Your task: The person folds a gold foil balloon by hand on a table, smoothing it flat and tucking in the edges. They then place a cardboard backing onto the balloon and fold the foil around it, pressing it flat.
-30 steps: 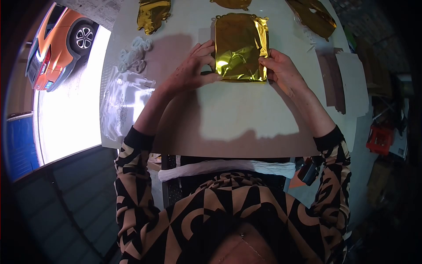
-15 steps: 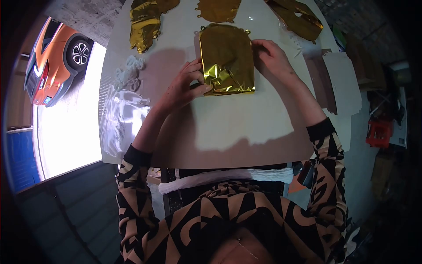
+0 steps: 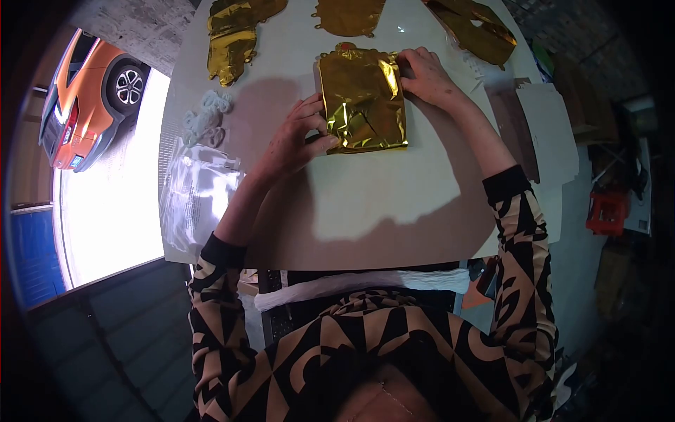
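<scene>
Basically, what I had on the head cam, working remotely, was a person's two bare hands at opp. corners of a shiny gold foil piece (image 3: 364,105). It lay on a pale table (image 3: 394,200), dead ahead of the chest & approx. centred btwn the arms. Slightly longer than wide, its long axis ran away from the body, w/ small tabs along the far edge.

The relation that mattered was diagonal. The L hand (image 3: 297,133) was at the near-left corner, thumb at the bottom edge, fingers up along the left side. The R hand (image 3: 425,76) was at the far-right corner, its fingertips at the side edge nr. the top. So L had the near end, R the far end, & neither was closer to the foil: both seemed to touch it. The hands were well apart, the foil btwn them; whether either actually pinched it I couldn't tell.

Round abt: more gold foil lay beyond, incl. a rounded piece (image 3: 349,15) straight past the far edge. White cord (image 3: 206,116) & clear plastic (image 3: 200,193) lay left of the L hand.
</scene>
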Motion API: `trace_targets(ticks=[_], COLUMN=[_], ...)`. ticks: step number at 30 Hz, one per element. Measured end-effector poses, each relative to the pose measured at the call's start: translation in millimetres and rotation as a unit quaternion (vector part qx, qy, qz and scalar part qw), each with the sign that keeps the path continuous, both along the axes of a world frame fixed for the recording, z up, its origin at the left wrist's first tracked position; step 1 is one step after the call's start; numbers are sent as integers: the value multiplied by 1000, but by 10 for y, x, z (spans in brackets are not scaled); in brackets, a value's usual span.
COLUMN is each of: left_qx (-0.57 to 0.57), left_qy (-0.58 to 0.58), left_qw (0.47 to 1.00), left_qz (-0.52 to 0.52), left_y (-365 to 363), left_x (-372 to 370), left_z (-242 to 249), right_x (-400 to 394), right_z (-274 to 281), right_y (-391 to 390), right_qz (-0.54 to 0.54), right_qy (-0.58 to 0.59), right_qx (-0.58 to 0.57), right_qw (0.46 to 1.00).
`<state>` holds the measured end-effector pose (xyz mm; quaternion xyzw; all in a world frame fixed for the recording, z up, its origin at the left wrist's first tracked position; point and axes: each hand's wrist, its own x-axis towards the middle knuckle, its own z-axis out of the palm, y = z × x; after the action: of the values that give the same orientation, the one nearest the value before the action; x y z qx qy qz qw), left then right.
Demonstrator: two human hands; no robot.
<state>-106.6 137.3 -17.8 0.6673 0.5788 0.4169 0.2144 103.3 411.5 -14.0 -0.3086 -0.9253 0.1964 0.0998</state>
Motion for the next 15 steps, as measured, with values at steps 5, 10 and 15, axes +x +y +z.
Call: trace_targets(ticks=[5,10,15], left_qx=[5,12,-4], left_qy=[20,23,26], left_qw=[1000,999,999], left_qz=[15,19,23], left_y=[-4,3,-8], left_x=[-6,-22,-20], left_z=[-34,-73,-49], right_x=[-40,-64,-78], right_z=[19,11,108], right_y=[90,162,140], right_qz=[23,47,24], right_qy=[-26,3,38], right_qx=[-3,9,-69], right_qw=[999,999,997])
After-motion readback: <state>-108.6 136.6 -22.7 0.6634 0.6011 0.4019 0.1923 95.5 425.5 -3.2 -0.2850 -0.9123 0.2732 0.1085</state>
